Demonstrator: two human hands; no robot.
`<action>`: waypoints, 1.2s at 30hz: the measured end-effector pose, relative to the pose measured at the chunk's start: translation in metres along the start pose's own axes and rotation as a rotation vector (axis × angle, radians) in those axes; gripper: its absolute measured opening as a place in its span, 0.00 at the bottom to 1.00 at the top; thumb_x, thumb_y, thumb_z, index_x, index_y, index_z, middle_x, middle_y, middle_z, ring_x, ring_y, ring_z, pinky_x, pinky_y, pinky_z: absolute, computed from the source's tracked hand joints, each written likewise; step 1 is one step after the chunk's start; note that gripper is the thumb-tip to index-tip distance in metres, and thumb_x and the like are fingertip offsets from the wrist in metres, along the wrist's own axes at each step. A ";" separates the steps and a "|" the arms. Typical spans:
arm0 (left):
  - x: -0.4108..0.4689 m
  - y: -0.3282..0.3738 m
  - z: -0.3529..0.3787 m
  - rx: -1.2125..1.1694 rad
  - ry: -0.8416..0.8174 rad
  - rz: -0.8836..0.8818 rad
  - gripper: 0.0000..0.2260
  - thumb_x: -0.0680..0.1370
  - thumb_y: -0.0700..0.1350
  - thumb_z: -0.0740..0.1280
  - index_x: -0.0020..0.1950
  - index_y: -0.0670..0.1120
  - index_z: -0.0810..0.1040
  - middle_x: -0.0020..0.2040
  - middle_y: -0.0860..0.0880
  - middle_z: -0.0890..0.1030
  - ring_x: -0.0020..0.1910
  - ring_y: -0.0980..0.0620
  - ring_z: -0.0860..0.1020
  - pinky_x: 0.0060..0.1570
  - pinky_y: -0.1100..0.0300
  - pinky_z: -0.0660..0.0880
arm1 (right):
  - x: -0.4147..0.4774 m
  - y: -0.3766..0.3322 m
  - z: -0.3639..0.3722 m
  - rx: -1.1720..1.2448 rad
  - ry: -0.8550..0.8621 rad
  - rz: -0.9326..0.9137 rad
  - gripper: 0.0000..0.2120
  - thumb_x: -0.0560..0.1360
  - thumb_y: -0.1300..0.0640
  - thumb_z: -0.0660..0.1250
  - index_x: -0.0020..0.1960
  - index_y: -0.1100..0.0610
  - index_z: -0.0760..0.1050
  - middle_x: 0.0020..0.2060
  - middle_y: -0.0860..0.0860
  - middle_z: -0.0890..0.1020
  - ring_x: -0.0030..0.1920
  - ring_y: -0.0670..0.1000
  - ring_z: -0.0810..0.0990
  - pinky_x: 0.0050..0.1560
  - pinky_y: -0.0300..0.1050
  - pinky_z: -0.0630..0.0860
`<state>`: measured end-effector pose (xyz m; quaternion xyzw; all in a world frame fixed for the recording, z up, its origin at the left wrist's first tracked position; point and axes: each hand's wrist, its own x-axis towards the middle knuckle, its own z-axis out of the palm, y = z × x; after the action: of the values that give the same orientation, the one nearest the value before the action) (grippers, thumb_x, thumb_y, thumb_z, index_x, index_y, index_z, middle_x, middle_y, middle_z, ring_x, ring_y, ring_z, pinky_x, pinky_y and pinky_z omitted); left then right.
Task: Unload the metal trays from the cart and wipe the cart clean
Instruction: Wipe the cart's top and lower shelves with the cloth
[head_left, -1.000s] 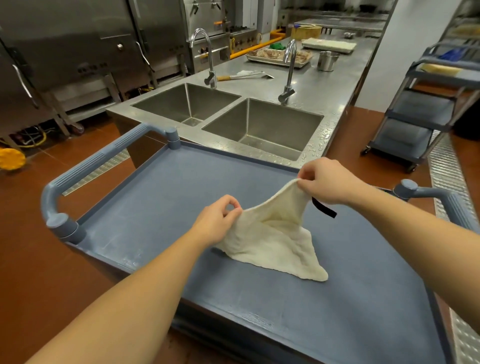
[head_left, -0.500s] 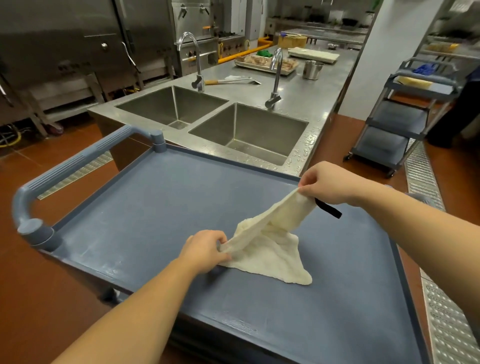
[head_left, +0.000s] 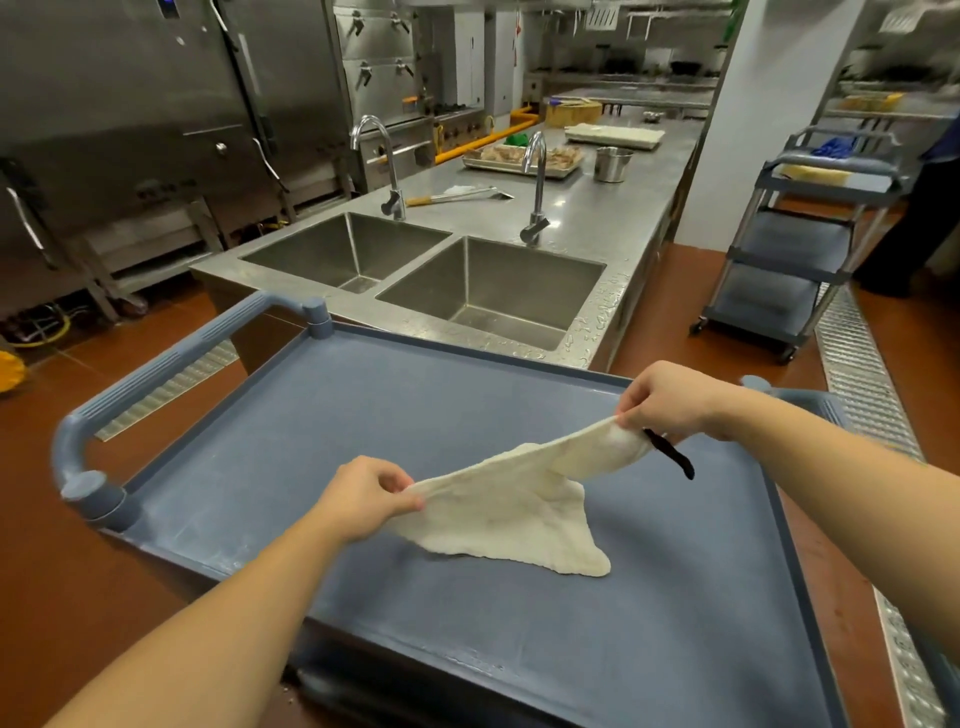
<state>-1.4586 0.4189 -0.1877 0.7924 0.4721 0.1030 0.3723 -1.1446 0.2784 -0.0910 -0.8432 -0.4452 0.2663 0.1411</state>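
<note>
A blue-grey cart (head_left: 363, 415) stands in front of me, its top shelf bare of trays. Over the shelf's middle I hold a cream cloth (head_left: 514, 514) stretched between both hands. My left hand (head_left: 366, 496) pinches its near-left corner. My right hand (head_left: 667, 400) grips the far-right corner, where a black loop (head_left: 672, 457) hangs down. The cloth's lower corner droops and touches the shelf. A metal tray (head_left: 522, 158) with food sits far back on the steel counter.
A steel counter with a double sink (head_left: 431, 270) and two taps stands just beyond the cart. The cart's left handle (head_left: 156, 369) curves up at the left. A second cart (head_left: 800, 244) stands at the right. A steel cup (head_left: 613, 163) sits on the counter. A floor drain grate (head_left: 857, 374) runs along the right.
Both hands have pulled apart and stretched the cloth taut. My left hand rose off the shelf, lifting its corner. The camera has tilted up a little.
</note>
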 end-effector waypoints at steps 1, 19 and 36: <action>-0.004 0.005 -0.002 -0.032 0.027 -0.011 0.05 0.69 0.48 0.76 0.38 0.49 0.83 0.37 0.52 0.83 0.38 0.56 0.79 0.37 0.65 0.72 | -0.003 -0.001 -0.001 -0.020 0.041 -0.008 0.06 0.74 0.58 0.68 0.41 0.56 0.83 0.40 0.54 0.83 0.40 0.51 0.81 0.34 0.41 0.82; -0.131 0.141 -0.073 -0.255 0.642 0.265 0.04 0.70 0.53 0.73 0.38 0.55 0.81 0.35 0.58 0.81 0.38 0.62 0.79 0.39 0.64 0.74 | -0.151 -0.085 -0.041 0.160 0.470 -0.345 0.07 0.75 0.60 0.66 0.42 0.55 0.82 0.34 0.52 0.83 0.24 0.42 0.78 0.20 0.29 0.68; -0.250 0.189 -0.047 -0.242 0.645 0.207 0.04 0.72 0.51 0.72 0.43 0.52 0.83 0.39 0.55 0.81 0.42 0.57 0.78 0.38 0.64 0.74 | -0.246 -0.031 -0.068 0.081 0.426 -0.424 0.06 0.76 0.59 0.66 0.45 0.55 0.82 0.36 0.51 0.82 0.31 0.45 0.81 0.21 0.29 0.69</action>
<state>-1.4897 0.1835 0.0221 0.7130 0.4671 0.4400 0.2827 -1.2400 0.0930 0.0591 -0.7621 -0.5606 0.0659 0.3172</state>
